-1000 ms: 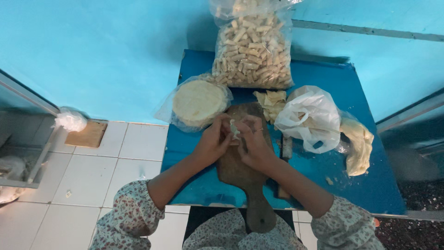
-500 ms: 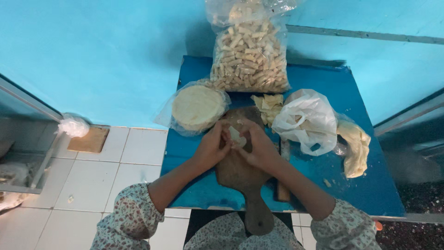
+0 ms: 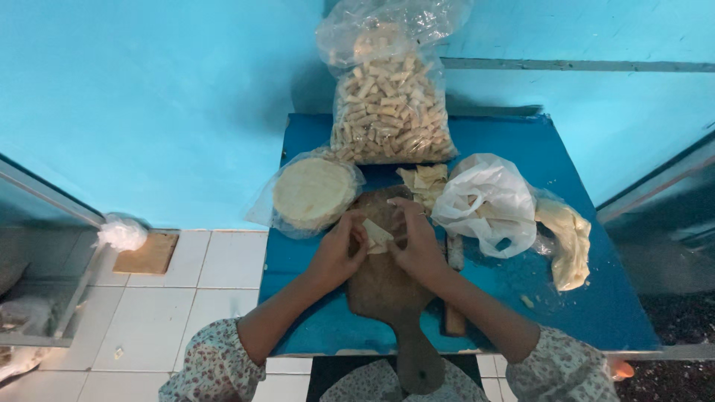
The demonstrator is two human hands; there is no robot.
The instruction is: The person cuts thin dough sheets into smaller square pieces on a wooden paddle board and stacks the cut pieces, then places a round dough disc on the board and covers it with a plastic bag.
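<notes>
Both hands meet over one wooden paddle-shaped cutting board that lies near the front edge of the blue table, its handle pointing off that edge toward the person. The left hand and the right hand pinch one small pale folded wrapper piece between their fingertips, just above the far end of the board; both hands are closed on it from either side.

Along the back edge of the table stands one tall clear plastic bag of small pale rolled sticks, too many to count, its top knotted. Near the left edge, just beside the board, lies one round stack of pale wrappers inside a clear bag. Behind the board is one small heap of cut square wrappers; their number cannot be told. To the right of it sits one crumpled white plastic bag, and toward the right edge one clear bag holding a pale yellowish filling. A few crumbs lie on the bare blue top.

The table stands against a turquoise wall. The floor to the left is white tile, with one small wooden square and one white bundle at the wall's foot.
</notes>
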